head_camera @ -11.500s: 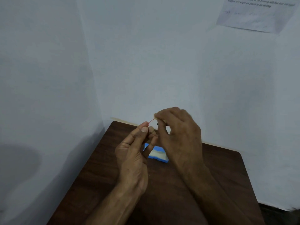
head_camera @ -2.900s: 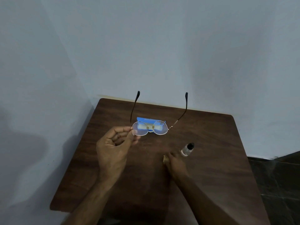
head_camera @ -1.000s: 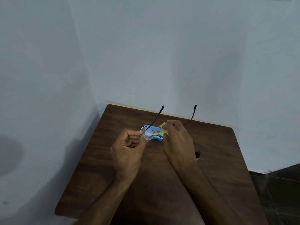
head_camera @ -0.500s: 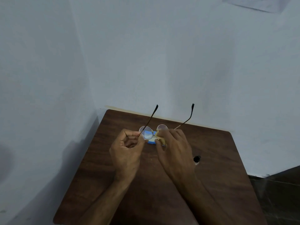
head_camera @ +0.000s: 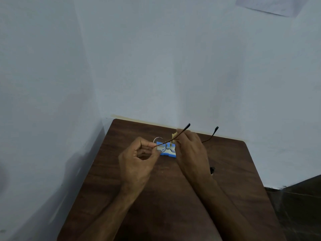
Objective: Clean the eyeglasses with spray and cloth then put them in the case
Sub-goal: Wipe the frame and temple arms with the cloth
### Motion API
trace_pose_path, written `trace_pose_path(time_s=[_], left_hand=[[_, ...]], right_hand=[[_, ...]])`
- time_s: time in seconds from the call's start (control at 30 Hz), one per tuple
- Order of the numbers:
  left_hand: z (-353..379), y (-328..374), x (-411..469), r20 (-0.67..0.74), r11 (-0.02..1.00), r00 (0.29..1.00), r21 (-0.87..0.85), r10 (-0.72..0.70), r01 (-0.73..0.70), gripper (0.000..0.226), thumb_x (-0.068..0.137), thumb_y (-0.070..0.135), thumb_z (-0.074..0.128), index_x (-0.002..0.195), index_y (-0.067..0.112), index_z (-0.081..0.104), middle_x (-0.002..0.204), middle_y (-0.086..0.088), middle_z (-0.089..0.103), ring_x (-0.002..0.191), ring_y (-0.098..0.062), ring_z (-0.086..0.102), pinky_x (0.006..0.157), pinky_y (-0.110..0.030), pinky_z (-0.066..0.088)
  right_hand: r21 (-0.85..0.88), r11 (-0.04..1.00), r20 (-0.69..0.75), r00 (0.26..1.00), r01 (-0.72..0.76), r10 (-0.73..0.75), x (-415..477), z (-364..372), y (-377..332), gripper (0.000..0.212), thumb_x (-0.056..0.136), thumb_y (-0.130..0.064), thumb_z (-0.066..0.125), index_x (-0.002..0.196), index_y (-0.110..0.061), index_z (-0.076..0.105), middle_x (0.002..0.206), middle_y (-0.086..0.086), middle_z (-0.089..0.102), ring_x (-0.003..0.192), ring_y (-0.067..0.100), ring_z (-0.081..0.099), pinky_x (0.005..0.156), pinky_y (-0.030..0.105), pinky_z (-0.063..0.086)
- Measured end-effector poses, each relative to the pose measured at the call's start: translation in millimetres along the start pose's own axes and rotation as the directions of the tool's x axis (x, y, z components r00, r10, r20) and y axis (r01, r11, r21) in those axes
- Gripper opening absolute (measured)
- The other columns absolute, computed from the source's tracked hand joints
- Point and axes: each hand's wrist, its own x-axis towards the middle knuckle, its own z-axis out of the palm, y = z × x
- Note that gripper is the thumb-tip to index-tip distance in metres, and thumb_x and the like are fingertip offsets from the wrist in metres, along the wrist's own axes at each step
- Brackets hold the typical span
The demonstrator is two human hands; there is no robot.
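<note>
Thin wire-rimmed eyeglasses [head_camera: 162,146] with their arms spread are held up over the brown table [head_camera: 107,171]. My left hand [head_camera: 139,159] pinches the frame at the left lens hinge. My right hand [head_camera: 190,150] pinches a small yellowish cloth [head_camera: 174,136] against the right lens, which it mostly hides. The blue and white case [head_camera: 167,153] lies on the table behind the glasses. The spray bottle [head_camera: 212,170] shows only its black cap past my right wrist.
The table stands in a corner with pale walls on the left and at the back. A sheet of paper [head_camera: 271,5] hangs high on the right wall. Dark floor shows at the right of the table.
The glasses have tilted, with the left arm now pointing more to the right. My right hand with the cloth has moved up over the right lens.
</note>
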Motion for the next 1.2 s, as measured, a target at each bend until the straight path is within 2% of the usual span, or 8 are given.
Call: trace_pose_path(time_s=[0.13,0.27,0.5,0.67,0.77,0.9,1.07,1.2], left_hand=[[3.7,-3.0,-2.7,-0.057,0.998,0.996,-0.023,-0.063,0.061,0.017,0.081,0.008,0.089,0.089,0.011,0.075,0.084,0.01,0.078,0.079,-0.003,0.077,0.065,-0.017,0.06],[6.9,-1.2,-4.0,-0.096,0.987,0.985,-0.08,-0.145,0.137,0.018,0.081,0.015,0.092,0.085,0.015,0.074,0.079,0.007,0.078,0.074,-0.006,0.077,0.065,-0.016,0.058],[6.1,-4.2,0.2,-0.118,0.988,0.981,-0.049,-0.152,0.147,0.019,0.081,0.004,0.086,0.084,0.016,0.072,0.077,0.009,0.075,0.075,-0.003,0.074,0.067,-0.014,0.059],[9.7,-6.9,-4.5,-0.088,0.962,0.963,-0.116,-0.256,0.246,0.017,0.082,0.007,0.086,0.087,0.018,0.074,0.081,0.004,0.079,0.079,-0.013,0.079,0.069,-0.036,0.066],[11.5,-3.4,-4.8,-0.098,0.963,0.963,-0.126,-0.252,0.239,0.017,0.082,0.005,0.086,0.087,0.017,0.075,0.08,0.006,0.079,0.076,-0.008,0.078,0.068,-0.031,0.066],[13.0,1.5,-4.3,-0.073,0.967,0.97,-0.126,-0.232,0.222,0.016,0.081,0.008,0.087,0.089,0.017,0.076,0.078,0.01,0.078,0.075,-0.006,0.076,0.067,-0.02,0.062],[12.3,1.2,-8.6,-0.045,0.956,0.965,-0.156,-0.257,0.248,0.02,0.081,0.008,0.088,0.088,0.022,0.077,0.08,0.007,0.079,0.076,-0.011,0.078,0.069,-0.027,0.063],[11.8,0.4,-10.4,-0.017,0.956,0.965,-0.146,-0.261,0.256,0.021,0.08,0.005,0.087,0.09,0.02,0.077,0.081,0.006,0.079,0.076,-0.011,0.078,0.069,-0.028,0.064]], right_hand=[[-0.064,0.994,0.024,0.995,-0.09,0.092,-6.2,4.3,-2.4,0.005,0.097,-0.014,0.063,0.101,-0.016,0.061,0.105,0.002,0.066,0.089,0.014,0.047,0.071,0.027,0.033],[-0.004,0.998,-0.122,0.99,-0.068,0.067,-19.9,9.0,-16.9,0.016,0.083,-0.013,0.079,0.092,-0.015,0.065,0.088,0.001,0.067,0.077,0.018,0.058,0.063,0.027,0.036],[0.124,0.992,-0.132,0.991,-0.01,0.026,-21.6,7.3,-17.8,0.013,0.089,-0.017,0.077,0.1,-0.019,0.068,0.101,-0.002,0.069,0.088,0.018,0.063,0.068,0.03,0.05],[0.08,0.995,-0.163,0.984,-0.06,0.072,-17.4,-1.6,-3.7,0.011,0.09,-0.01,0.075,0.095,-0.018,0.068,0.099,0.001,0.073,0.083,0.017,0.062,0.063,0.029,0.043],[0.18,0.983,-0.244,0.97,0.031,0.014,-27.8,-7.0,-20.1,0.015,0.088,-0.01,0.078,0.095,-0.02,0.069,0.1,-0.006,0.071,0.086,0.014,0.064,0.066,0.034,0.057],[0.419,0.905,-0.222,0.975,0.067,0.03,-31.3,-3.5,-36.4,0.009,0.091,-0.013,0.077,0.093,-0.02,0.072,0.098,-0.008,0.065,0.087,0.012,0.067,0.072,0.036,0.058],[0.604,0.796,-0.099,0.993,0.015,0.057,-30.5,-7.4,-33.7,0.022,0.093,-0.004,0.071,0.1,-0.023,0.078,0.106,-0.016,0.074,0.106,0.013,0.07,0.082,0.032,0.06],[0.608,0.794,-0.098,0.994,0.029,0.039,-24.7,-5.0,-29.1,0.027,0.087,0.002,0.074,0.101,-0.021,0.078,0.106,-0.014,0.073,0.106,0.013,0.07,0.082,0.035,0.061]])
